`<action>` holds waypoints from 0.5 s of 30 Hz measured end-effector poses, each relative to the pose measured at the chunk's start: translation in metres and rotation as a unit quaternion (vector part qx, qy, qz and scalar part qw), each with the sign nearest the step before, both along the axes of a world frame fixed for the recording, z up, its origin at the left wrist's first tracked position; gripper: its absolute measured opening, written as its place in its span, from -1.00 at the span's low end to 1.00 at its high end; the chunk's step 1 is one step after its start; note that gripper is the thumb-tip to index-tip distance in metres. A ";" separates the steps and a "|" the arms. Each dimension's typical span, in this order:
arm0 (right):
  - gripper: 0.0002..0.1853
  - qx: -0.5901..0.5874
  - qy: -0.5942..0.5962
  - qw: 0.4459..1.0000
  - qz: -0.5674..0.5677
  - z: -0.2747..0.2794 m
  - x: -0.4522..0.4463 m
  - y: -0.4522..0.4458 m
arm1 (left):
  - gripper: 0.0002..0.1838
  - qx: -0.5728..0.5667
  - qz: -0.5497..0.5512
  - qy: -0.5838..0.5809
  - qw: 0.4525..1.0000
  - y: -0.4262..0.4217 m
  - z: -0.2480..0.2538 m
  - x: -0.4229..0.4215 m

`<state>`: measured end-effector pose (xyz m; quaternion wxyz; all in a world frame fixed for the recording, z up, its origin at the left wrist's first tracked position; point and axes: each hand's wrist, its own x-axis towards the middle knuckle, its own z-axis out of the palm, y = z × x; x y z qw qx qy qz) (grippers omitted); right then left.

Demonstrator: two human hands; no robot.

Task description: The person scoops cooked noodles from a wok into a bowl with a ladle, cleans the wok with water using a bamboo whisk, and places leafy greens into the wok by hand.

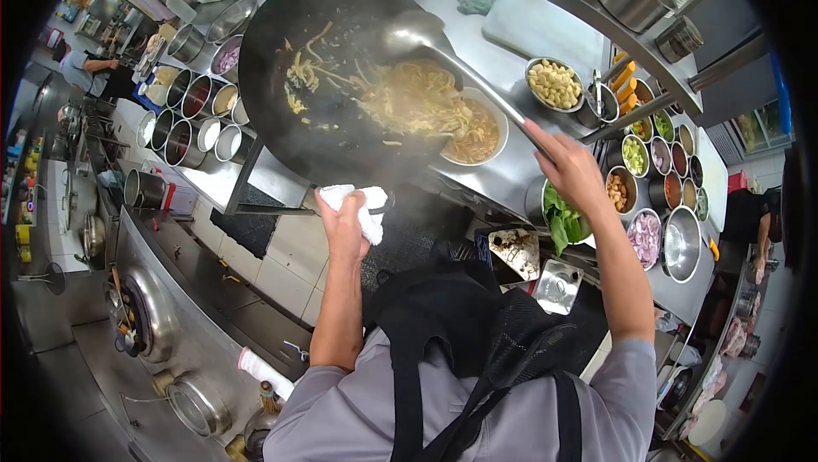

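Note:
A large black wok (281, 129) is tilted over a white bowl (501, 108), and noodles (417, 100) in broth lie across its lower side and in the bowl. My left hand (342, 223) is closed on a folded white cloth (368, 206) at the wok's near rim; the cloth hides the handle beneath. My right hand (567, 174) grips the long handle of a metal ladle (486, 80), whose round head is inside the wok above the noodles. Steam blurs part of the food.
Metal containers with chopped ingredients crowd the counter's right side, near a bowl of pale cubes (554, 84) and leafy greens (562, 216). Several sauce pots (198, 97) stand left of the wok. A steel shelf (588, 2) overhangs the counter. Other people (81, 70) stand farther off.

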<state>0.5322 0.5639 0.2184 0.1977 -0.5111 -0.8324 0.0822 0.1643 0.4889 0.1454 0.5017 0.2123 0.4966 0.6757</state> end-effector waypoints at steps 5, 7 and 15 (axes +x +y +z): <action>-0.40 -0.010 0.061 0.998 0.015 -0.003 -0.050 0.043 | -0.63 -0.003 0.001 -0.009 1.000 -0.009 0.002 -0.001; -0.42 -0.036 0.096 0.995 0.017 0.005 -0.063 0.044 | -0.69 0.006 0.007 -0.017 1.000 -0.010 0.005 0.001; -0.38 -0.017 0.021 0.998 0.063 0.016 -0.065 0.041 | -0.70 -0.005 -0.020 -0.030 0.999 -0.013 0.013 0.003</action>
